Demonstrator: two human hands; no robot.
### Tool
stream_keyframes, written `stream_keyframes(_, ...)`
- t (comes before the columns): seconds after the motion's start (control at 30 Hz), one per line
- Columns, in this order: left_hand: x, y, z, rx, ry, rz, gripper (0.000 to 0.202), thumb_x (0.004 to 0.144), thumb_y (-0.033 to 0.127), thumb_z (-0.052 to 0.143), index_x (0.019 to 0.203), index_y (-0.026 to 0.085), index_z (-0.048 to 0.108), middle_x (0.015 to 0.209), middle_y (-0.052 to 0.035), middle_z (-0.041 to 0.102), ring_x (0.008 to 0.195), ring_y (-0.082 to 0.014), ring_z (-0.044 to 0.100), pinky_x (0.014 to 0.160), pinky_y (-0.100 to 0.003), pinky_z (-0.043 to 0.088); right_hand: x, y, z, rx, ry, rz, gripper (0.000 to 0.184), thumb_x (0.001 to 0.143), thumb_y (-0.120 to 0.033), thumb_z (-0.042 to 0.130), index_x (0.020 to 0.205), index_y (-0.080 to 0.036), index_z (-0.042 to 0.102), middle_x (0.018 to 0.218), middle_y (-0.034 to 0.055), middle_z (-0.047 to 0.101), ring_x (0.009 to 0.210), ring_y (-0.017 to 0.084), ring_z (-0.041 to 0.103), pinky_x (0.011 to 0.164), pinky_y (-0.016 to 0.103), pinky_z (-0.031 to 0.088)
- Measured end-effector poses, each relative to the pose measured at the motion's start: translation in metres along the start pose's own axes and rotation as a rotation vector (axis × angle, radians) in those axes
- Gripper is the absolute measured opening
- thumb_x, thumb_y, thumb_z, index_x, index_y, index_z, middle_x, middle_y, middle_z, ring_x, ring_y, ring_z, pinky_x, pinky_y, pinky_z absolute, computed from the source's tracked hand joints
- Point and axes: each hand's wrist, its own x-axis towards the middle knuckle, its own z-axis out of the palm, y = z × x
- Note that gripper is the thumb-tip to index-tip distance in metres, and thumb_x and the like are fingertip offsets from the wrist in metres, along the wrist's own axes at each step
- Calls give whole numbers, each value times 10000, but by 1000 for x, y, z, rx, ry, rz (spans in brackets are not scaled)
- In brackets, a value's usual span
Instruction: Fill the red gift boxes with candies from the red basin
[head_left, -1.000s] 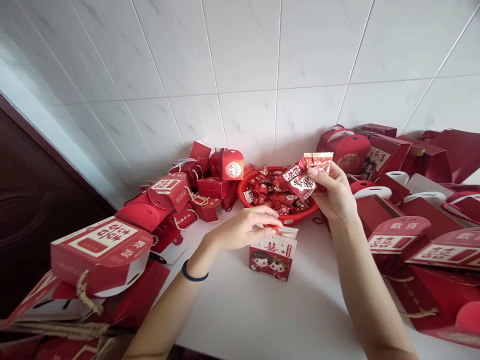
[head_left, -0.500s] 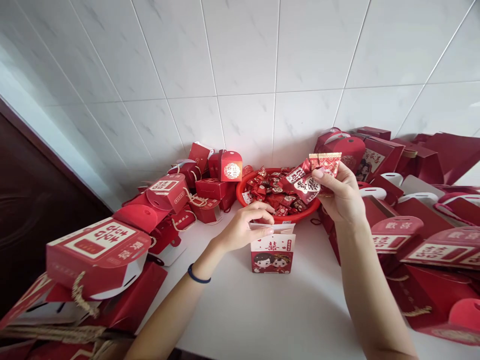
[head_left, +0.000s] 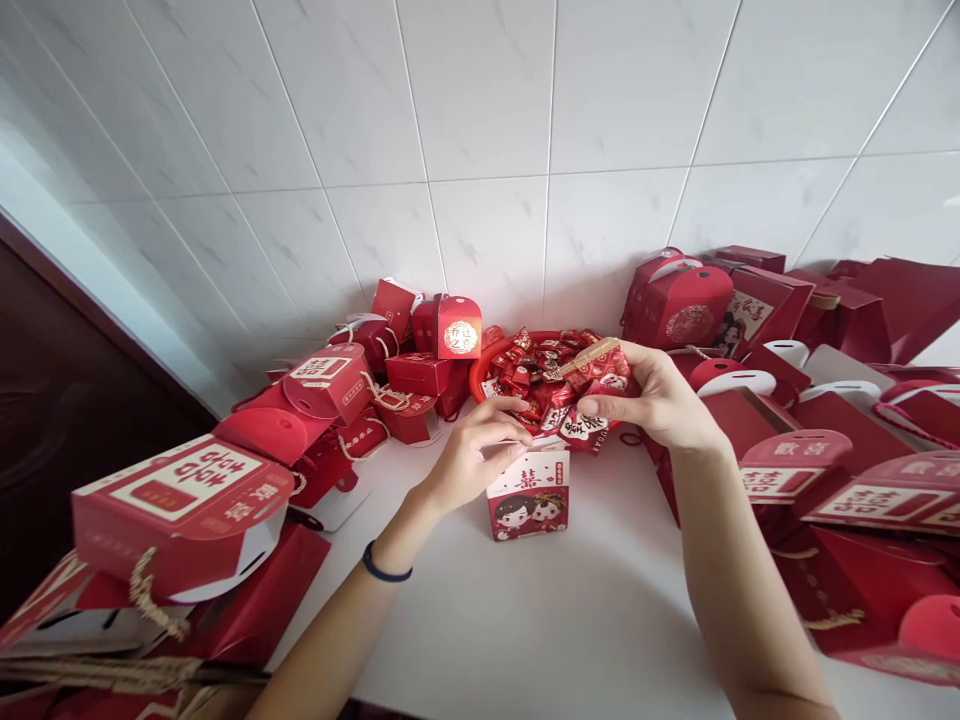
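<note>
My left hand (head_left: 480, 448) is closed at the top edge of a small red-and-white candy box (head_left: 529, 506), thumb and fingers pinching its rim. The box stands on the white table, its printed front with two cartoon faces turned towards me; its inside is hidden. My right hand (head_left: 664, 405) grips wrapped candies (head_left: 587, 424) in red and white wrappers, just above and to the right of the box. Behind both hands, a round red basin (head_left: 478, 380) holds a heap of similar wrapped candies.
Red gift boxes with rope handles (head_left: 184, 500) are piled along the left side. More red boxes (head_left: 787, 480) crowd the right side, some with flaps up. A tiled wall (head_left: 487, 250) rises behind the white table (head_left: 585, 630).
My right hand has come down and to the left with the candies, closer to the box. The box has shifted slightly left and turned a little under my left hand.
</note>
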Motion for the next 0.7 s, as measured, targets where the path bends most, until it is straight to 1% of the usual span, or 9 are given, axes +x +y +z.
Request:
stream_keyframes(0.07,-3,2,-1,25,15,-4,134,924,174,651,866,196,769,1241,-111,661,970,-180,699,851,-346,616,0,1,0,-7,-29,13,343,724,-317,888,1011,-180,760,988,56,756,900,200,709,809,310,585)
stream_keyframes(0.1,-4,4,-3,34,9,-29,137,922,185,655,859,203,774,1255,-105,654,980,-181,697,851,-344,616,0,2,-1,-7,-40,22,343,730,-328,884,1014,-181,761,993,58,754,901,203,709,811,315,586)
stream_keyframes(0.2,-7,8,-8,39,-35,-190,122,886,259,715,975,233,794,1274,-100,646,1103,-230,679,863,-350,616,-1,3,-2,-7,-62,35,329,748,-332,868,1023,-186,762,1031,67,751,928,211,708,814,327,589)
stream_keyframes(0.3,-7,9,-14,24,-87,-361,340,804,347,806,1124,234,773,1293,-108,647,1163,-273,668,938,-385,592,0,5,-1,-21,-74,21,309,758,-319,862,1018,-187,762,1026,65,752,941,212,707,823,332,590)
stream_keyframes(0.37,-5,8,-17,-6,-118,-418,431,774,381,831,1166,220,754,1281,-109,662,1149,-274,674,964,-391,575,2,6,3,-32,-80,-7,281,765,-305,857,1005,-194,761,1023,56,753,950,206,707,853,333,581)
stream_keyframes(0.47,-2,8,-18,-68,-159,-400,421,774,389,833,1142,201,756,1232,-103,703,1164,-272,663,997,-382,544,6,13,13,-69,-128,-40,248,787,-291,836,1005,-203,756,1030,44,750,965,203,703,888,337,564)
stream_keyframes(0.57,0,8,-19,-127,-196,-364,378,784,354,826,1123,202,758,1216,-84,732,1199,-270,642,1033,-376,512,11,23,25,-127,-225,-36,227,820,-304,800,1010,-192,750,1020,45,743,954,208,695,874,337,557)
stream_keyframes(0.63,1,8,-20,-159,-218,-381,370,784,341,822,1120,202,754,1196,-68,747,1184,-268,650,1015,-368,519,13,28,31,-151,-281,-30,218,834,-300,779,1012,-180,740,1015,45,738,941,206,691,857,332,557)
stream_keyframes(0.7,1,9,-21,-175,-236,-409,412,773,347,829,1151,208,745,1215,-59,747,1181,-274,656,1011,-371,521,14,31,33,-161,-341,-26,203,841,-271,763,1013,-170,729,1002,42,732,923,196,687,834,319,558)
